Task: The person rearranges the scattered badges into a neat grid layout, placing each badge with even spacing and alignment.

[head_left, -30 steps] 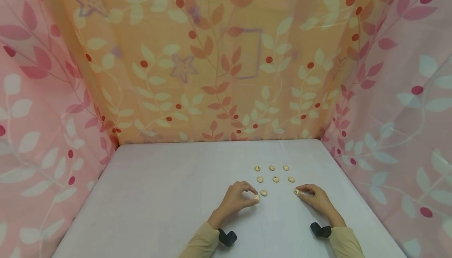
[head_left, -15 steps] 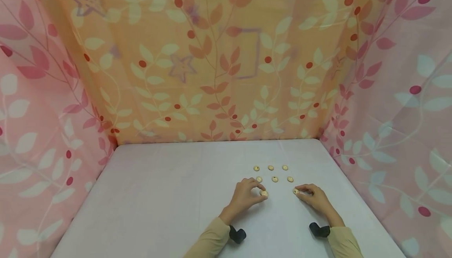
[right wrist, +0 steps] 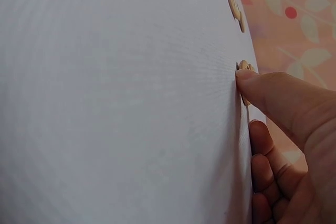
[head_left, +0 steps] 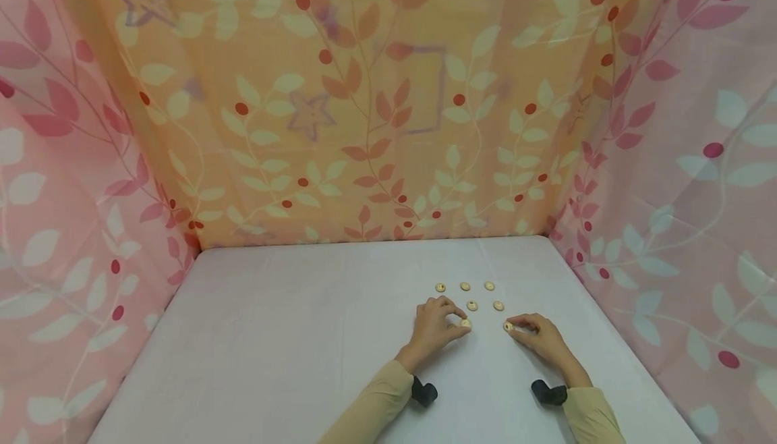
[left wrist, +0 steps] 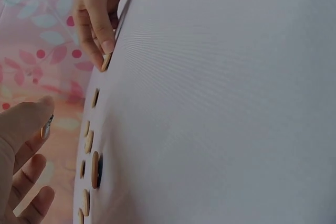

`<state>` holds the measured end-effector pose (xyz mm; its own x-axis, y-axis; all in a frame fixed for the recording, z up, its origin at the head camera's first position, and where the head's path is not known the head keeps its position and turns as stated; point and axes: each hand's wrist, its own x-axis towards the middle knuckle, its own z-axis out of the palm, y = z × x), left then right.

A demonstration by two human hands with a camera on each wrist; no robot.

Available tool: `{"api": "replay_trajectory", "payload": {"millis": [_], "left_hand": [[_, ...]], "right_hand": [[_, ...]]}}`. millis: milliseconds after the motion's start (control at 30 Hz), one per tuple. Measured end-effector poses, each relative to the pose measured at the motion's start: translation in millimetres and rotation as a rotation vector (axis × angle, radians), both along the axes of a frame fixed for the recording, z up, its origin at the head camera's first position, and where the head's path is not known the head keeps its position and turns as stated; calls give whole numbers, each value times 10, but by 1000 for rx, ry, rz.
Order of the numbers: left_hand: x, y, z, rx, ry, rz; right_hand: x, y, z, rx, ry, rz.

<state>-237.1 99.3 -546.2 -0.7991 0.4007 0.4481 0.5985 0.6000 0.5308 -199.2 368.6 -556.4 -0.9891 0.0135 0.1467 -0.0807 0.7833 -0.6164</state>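
Thumb and forefinger of my left hand [head_left: 432, 326] pinch a small pale wooden disc [head_left: 465, 323] with a dark marking, raised off the table in the left wrist view. To its right, my right hand [head_left: 542, 341] pinches another wooden disc [head_left: 508, 326] at the table surface. Between and beyond the hands lie more discs: a back row with a left disc [head_left: 440, 287], a middle disc [head_left: 465, 286] and a right disc [head_left: 489, 286], then a nearer disc [head_left: 472, 306] and its neighbour [head_left: 498, 306]. The left hand hides some discs from the head view; the left wrist view shows a nearby disc [left wrist: 95, 170].
A white-covered table [head_left: 273, 336] carries everything. An orange leaf-patterned curtain [head_left: 364, 93] hangs along its back edge, with pink curtains at the left [head_left: 54, 228] and right [head_left: 686, 214]. Both wrists wear black devices.
My left hand has moved right and slightly away with its pinched disc, passing over the front-left disc and covering the second row's left one. The right hand stays nearly still.
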Motion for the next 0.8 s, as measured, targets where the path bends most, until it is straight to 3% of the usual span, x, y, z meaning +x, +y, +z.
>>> {"api": "replay_trajectory", "payload": {"millis": [400,600,800], "left_hand": [[-80,263,-94,-145,-10,69],[-82,322,-80,-177,18,60],[-98,377,-72,-211,-3,48]], "right_hand": [[3,28,-21,-11,-4,-12],[-4,41,-36,-13,6,13],[-6,62,-37,-21,16,36]]}}
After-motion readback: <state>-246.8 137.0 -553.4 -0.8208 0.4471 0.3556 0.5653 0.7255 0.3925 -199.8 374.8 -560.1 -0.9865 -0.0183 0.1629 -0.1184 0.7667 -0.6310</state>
